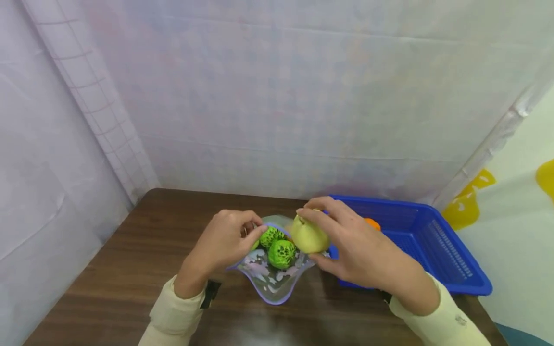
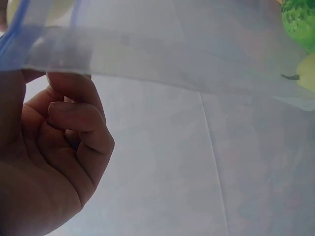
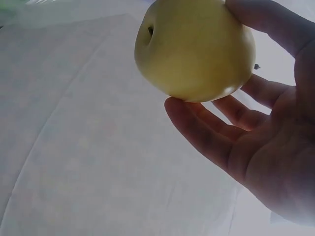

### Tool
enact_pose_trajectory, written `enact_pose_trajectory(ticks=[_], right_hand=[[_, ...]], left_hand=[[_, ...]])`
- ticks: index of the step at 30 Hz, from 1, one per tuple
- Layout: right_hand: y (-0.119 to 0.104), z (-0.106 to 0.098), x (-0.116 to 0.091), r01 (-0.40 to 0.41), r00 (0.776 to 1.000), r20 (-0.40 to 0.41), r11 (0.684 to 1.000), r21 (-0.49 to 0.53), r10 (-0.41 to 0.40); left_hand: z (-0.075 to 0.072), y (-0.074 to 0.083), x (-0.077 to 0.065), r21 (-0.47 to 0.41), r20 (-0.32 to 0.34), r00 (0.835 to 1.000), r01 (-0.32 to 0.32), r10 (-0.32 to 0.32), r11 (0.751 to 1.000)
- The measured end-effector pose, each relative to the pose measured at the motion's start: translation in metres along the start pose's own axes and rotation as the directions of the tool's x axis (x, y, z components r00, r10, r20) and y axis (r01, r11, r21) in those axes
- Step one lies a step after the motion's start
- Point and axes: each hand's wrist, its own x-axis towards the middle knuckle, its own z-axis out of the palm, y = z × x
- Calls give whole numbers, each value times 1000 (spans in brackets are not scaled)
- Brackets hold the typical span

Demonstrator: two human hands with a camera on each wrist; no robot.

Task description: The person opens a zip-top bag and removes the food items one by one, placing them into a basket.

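My right hand (image 1: 361, 242) holds a pale yellow-green pear (image 1: 309, 236) between thumb and fingers, above the right side of an open plastic bag's mouth. The clear bag (image 1: 273, 290) has a bluish-purple zip edge and white patches printed on it. At its left rim, my left hand (image 1: 225, 238) pinches the edge between thumb and fingers. Inside lie two bumpy green fruits with dark specks, a nearer one (image 1: 282, 254) and a farther one (image 1: 271, 235). Through the film, the left wrist view shows part of another yellowish fruit (image 2: 306, 73) with a dark stem.
A blue plastic basket (image 1: 454, 257) with slotted sides stands on the right of the brown wooden table (image 1: 130, 269). An orange item (image 1: 372, 224) shows in it, partly behind my right hand. Pale cloth sheeting (image 1: 277, 110) hangs behind the table.
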Motion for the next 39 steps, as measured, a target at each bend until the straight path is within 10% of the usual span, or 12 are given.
enact_pose_trajectory(ticks=[11, 39], right_hand=[[40, 8, -6, -95, 962, 245, 987, -129, 124], [140, 39, -67, -365, 698, 621, 923, -121, 357]], left_hand=[[-3, 1, 2, -2, 7, 1000, 21, -21, 1000], [-5, -3, -2, 24, -11, 999, 54, -53, 998]])
